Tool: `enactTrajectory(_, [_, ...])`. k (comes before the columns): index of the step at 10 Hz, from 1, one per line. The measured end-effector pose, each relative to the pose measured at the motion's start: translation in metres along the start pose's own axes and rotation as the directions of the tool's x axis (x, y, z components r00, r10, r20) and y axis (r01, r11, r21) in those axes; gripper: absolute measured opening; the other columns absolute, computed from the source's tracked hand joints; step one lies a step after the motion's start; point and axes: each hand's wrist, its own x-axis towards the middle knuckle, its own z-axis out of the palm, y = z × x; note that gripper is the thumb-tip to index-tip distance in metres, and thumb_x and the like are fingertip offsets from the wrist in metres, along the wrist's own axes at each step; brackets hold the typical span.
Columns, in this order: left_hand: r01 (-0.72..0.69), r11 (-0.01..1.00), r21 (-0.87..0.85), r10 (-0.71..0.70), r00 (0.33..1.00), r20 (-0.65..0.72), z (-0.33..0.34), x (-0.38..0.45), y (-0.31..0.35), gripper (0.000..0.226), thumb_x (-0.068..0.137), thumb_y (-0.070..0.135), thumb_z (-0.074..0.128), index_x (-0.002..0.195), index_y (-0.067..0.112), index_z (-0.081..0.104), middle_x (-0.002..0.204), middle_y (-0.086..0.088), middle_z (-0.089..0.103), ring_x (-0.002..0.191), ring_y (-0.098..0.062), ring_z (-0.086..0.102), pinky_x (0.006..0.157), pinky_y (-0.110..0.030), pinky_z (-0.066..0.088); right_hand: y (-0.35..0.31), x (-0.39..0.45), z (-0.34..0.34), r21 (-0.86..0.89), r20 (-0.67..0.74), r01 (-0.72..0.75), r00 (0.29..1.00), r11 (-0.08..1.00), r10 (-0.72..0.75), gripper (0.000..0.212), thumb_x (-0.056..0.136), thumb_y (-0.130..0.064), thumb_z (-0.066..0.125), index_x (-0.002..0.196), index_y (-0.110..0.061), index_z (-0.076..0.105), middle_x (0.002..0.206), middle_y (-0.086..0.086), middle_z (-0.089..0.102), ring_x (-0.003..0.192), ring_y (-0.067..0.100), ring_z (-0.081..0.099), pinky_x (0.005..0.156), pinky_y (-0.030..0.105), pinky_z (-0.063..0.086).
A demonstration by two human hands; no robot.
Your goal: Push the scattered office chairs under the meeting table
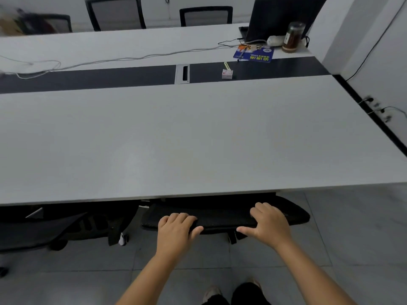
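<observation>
A black office chair [222, 214] stands right in front of me, its seat hidden under the near edge of the long white meeting table [176, 133]; only the top of its backrest shows. My left hand [176, 230] grips the backrest's top edge on the left. My right hand [269, 223] grips it on the right, fingers curled over the top, thumb at the front. A second black chair [55, 225] sits to the left, partly under the table. Three more chair backs [116, 14] [206, 16] [47, 24] show along the table's far side.
On the table's far right are a black laptop [279, 16], a brown jar [293, 37], a blue booklet [253, 54], a small box [227, 74] and white cables [110, 60]. A white wall [378, 62] with sockets runs along the right. Grey tiled floor [352, 227] lies beneath me.
</observation>
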Motion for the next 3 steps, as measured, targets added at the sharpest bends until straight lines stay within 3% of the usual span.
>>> enactTrajectory(1, [0.003,1.000,0.011,-0.003,1.000,-0.010,0.001,-0.005,0.004,0.061,0.091,0.051,0.016,0.072,0.027,0.069,0.068,0.014,0.067,0.062,-0.010,0.063,0.070,-0.025,0.027,-0.003,-0.002,-0.003,0.022,-0.009,-0.017,1.000,1.000,0.017,0.076,0.079,-0.073,0.009,0.046,-0.015,0.047,0.046,-0.004,0.043,0.041,0.011,0.040,0.042,0.016,0.017])
enactTrajectory(2, [-0.009,1.000,0.020,0.010,0.998,-0.056,0.002,-0.006,0.006,0.056,0.089,0.050,0.022,0.073,0.025,0.068,0.069,0.012,0.068,0.066,-0.010,0.060,0.070,-0.026,0.027,-0.007,-0.005,-0.005,0.066,0.099,-0.060,0.994,0.996,0.053,0.078,0.079,-0.073,0.006,0.049,-0.016,0.050,0.049,-0.006,0.036,0.042,0.010,0.039,0.048,0.011,0.003])
enactTrajectory(3, [-0.020,0.999,-0.033,0.016,0.991,-0.129,0.004,-0.009,0.014,0.042,0.082,0.047,0.034,0.079,0.022,0.068,0.075,0.009,0.070,0.080,-0.009,0.045,0.075,-0.027,0.027,-0.011,-0.003,-0.015,0.071,0.223,-0.097,0.972,0.993,0.079,0.082,0.072,-0.079,0.010,0.065,-0.015,0.060,0.062,-0.004,0.048,0.058,0.014,0.050,0.049,0.017,0.018])
